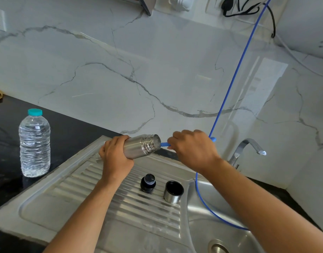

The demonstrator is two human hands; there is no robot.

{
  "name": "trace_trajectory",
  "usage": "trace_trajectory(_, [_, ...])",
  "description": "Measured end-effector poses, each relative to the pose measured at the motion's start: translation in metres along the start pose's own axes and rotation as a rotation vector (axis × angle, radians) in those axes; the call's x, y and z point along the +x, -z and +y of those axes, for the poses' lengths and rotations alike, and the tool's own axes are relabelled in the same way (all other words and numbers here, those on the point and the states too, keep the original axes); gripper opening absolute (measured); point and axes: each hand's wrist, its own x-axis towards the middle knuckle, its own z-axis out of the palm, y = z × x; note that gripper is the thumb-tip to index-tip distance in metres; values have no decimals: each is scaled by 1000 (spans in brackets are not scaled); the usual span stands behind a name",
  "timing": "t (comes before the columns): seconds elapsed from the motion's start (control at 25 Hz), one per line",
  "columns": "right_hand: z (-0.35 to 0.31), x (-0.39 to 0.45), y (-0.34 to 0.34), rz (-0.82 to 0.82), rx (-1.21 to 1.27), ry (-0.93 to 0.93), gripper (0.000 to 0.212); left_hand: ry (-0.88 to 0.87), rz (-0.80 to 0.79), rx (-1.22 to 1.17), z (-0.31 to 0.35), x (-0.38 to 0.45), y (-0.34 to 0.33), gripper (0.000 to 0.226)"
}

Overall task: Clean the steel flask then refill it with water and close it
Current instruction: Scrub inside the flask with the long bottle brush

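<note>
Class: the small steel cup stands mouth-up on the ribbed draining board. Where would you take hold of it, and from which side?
Grip the small steel cup round its straight steel wall, coming from above or the sink side. It stands upright with its open mouth up, and the black stopper sits close on its other side, leaving less finger room there.

Count of items at the sink, one moment

We count one steel flask [141,146], uncapped; one black stopper [148,182]; one steel cup lid [173,191]; one plastic water bottle [34,143] with one teal cap [35,112]. We count one blue hose [235,75], one tap [248,148], one steel sink [202,212] with one ribbed drainboard [106,203] and one drain [218,247]. We count two hands: one left hand [115,157] and one right hand [193,149]. On the wall we count one black cable [272,19]; further fittings along the top edge are cut off, and we cannot count them.
</note>
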Motion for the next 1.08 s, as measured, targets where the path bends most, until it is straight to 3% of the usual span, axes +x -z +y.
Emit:
trace_trajectory(0.04, [-3,2,0,-57,119,-51,22,-16,4,11,0,0,0,72])
trace_trajectory(0.08, [-3,4,4,-186,414,-177,29,-46,1,36,-1,1,0,71])
trace_trajectory(0.16, [8,9,7,-618,986,-406,37,-101,-18,63,-2,1,1,70])
trace_trajectory(0.24, [19,13,13,-851,1211,-470,41,-130,-28,56,0,1,0,69])
trace_trajectory(0.28, [20,12,17,-825,1158,-447,43,-137,-29,66,1,-1,-2,69])
trace_trajectory(0.32, [17,10,19,-721,949,-415,47,-133,-25,77,2,-2,-2,70])
trace_trajectory(0.4, [7,5,9,-219,170,-289,51,-62,0,48,3,-1,-2,73])
trace_trajectory(0.44, [-2,-1,8,-41,-25,-221,50,-13,10,22,3,-1,-2,74])
trace_trajectory(0.48, [-7,-1,10,79,-65,-198,50,11,12,8,3,0,-1,74])
trace_trajectory(0.52, [-9,0,10,31,24,-199,51,-3,8,17,3,0,-1,74])
trace_trajectory(0.56, [-7,1,12,-157,300,-314,53,-45,-6,40,2,-2,-1,72])
trace_trajectory(0.64, [9,8,23,-731,930,-570,58,-130,-30,55,3,-2,0,70])
trace_trajectory(0.68, [17,10,23,-857,1097,-629,59,-149,-38,50,4,-3,-1,68])
trace_trajectory(0.72, [21,13,24,-891,1109,-613,61,-156,-41,55,5,-3,-2,68])
trace_trajectory(0.8, [15,8,17,-651,691,-429,58,-132,-40,77,4,-2,-3,69])
trace_trajectory(0.88, [3,1,1,-164,77,-154,39,-55,-25,57,2,-2,-5,71])
trace_trajectory(0.96, [-8,-8,4,104,-66,-29,31,-18,-13,28,0,-2,-6,71])
trace_trajectory(1.0, [-8,-7,5,73,-15,-28,29,-31,-18,30,0,-3,-6,71])
trace_trajectory(1.08, [0,1,8,-230,301,-190,35,-78,-36,36,-1,-4,-6,70])
